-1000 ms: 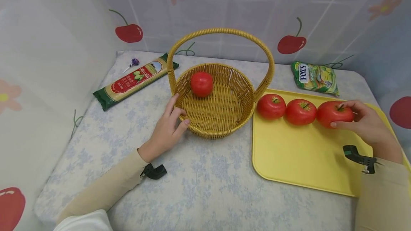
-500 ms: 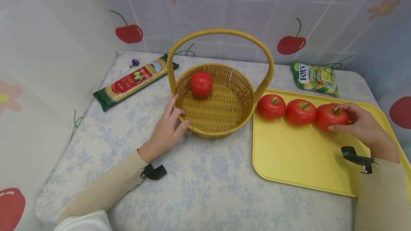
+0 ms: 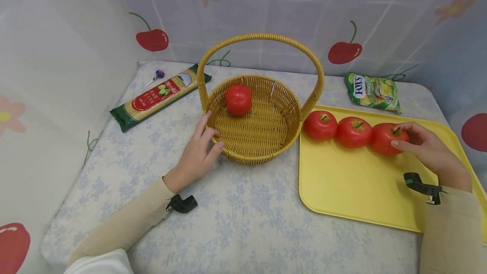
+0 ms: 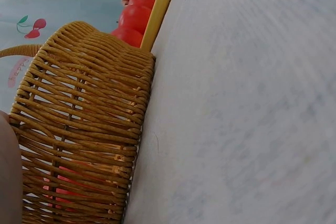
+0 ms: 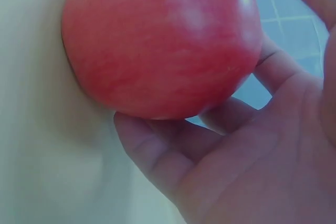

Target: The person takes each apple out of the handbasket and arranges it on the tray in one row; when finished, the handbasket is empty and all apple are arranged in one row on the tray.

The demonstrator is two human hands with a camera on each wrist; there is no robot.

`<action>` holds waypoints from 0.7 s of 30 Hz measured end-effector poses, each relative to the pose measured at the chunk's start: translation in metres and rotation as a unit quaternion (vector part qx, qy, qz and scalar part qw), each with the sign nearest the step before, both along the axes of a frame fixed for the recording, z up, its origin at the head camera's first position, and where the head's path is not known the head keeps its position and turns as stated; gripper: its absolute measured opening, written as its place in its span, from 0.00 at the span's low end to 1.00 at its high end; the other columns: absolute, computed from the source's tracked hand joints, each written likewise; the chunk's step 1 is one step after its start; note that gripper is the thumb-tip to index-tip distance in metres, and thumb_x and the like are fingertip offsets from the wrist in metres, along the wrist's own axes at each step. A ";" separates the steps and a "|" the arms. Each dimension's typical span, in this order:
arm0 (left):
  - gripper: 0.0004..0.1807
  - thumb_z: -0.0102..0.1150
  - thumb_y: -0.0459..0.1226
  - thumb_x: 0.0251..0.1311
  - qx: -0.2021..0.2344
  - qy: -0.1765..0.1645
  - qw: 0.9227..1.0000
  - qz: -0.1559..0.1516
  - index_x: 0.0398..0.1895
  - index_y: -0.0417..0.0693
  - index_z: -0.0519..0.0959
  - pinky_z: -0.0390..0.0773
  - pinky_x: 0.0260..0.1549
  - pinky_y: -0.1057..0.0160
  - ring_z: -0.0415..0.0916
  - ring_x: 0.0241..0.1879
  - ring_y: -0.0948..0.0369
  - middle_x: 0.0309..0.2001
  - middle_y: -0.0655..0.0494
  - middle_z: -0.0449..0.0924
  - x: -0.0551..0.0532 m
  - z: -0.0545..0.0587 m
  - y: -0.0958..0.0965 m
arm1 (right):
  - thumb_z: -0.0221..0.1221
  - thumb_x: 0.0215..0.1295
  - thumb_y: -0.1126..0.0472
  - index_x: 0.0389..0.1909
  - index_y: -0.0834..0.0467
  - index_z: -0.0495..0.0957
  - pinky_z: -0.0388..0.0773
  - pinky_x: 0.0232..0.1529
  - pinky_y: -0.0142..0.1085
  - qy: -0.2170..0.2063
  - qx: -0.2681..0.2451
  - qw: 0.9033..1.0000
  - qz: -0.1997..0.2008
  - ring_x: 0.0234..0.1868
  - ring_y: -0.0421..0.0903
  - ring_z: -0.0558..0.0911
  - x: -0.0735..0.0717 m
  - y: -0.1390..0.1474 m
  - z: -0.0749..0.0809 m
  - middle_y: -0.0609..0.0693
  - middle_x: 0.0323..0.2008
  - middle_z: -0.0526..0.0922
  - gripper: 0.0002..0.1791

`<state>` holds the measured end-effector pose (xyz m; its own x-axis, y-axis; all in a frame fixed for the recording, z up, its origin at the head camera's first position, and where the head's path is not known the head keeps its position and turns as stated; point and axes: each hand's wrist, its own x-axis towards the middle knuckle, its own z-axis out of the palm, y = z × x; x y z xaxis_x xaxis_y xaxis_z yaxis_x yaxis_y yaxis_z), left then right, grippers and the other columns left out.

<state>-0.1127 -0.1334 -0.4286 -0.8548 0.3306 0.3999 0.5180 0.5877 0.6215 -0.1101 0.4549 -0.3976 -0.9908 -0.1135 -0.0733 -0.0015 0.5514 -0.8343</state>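
My left hand [image 3: 195, 153] holds the near-left rim of a wicker basket [image 3: 251, 157], its fingertips over the edge by the handle's base. One red apple [image 3: 239, 100] lies inside the basket at the back left. My right hand [image 3: 430, 147] grips another red apple [image 3: 384, 141] on the yellow tray [image 3: 354, 185], thumb at its front and fingers behind. In the right wrist view, this apple [image 5: 163, 40] sits low against the tray with fingers curled along its side. Two more apples, a middle one [image 3: 354, 132] and a left one [image 3: 319, 126], complete the row.
A green candy bag [image 3: 373, 92] lies behind the tray. To the basket's left is a long pasta pack [image 3: 157, 96], with a lollipop [image 3: 157, 75] behind it. The tall basket handle [image 3: 262, 37] arches over the basket. The tray's left edge meets the basket's right side.
My right hand has moved the rightmost apple a little left and toward me, close against the middle apple. My left hand and the basket have stayed in place.
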 end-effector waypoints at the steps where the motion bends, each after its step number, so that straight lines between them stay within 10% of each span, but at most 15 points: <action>1: 0.38 0.31 0.67 0.74 0.000 0.000 1.000 0.000 0.49 0.42 0.74 0.63 0.21 0.62 0.58 0.20 0.64 0.81 0.37 0.50 0.000 0.000 0.000 | 0.58 0.72 0.72 0.53 0.46 0.73 0.73 0.40 0.16 0.002 -0.002 1.000 -0.003 0.44 0.27 0.72 0.000 0.000 0.000 0.27 0.45 0.74 0.18; 21: 0.39 0.29 0.68 0.74 -0.006 -0.004 1.000 0.002 0.50 0.42 0.73 0.63 0.21 0.62 0.59 0.20 0.63 0.80 0.37 0.50 -0.001 -0.002 -0.001 | 0.55 0.74 0.71 0.55 0.42 0.72 0.77 0.38 0.18 -0.018 -0.021 1.000 -0.009 0.45 0.26 0.73 0.001 -0.002 0.004 0.26 0.48 0.74 0.21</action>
<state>-0.1135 -0.1342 -0.4306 -0.8591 0.3320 0.3896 0.5111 0.5977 0.6177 -0.1088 0.4531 -0.3939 -0.9895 -0.1003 -0.1042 0.0380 0.5149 -0.8564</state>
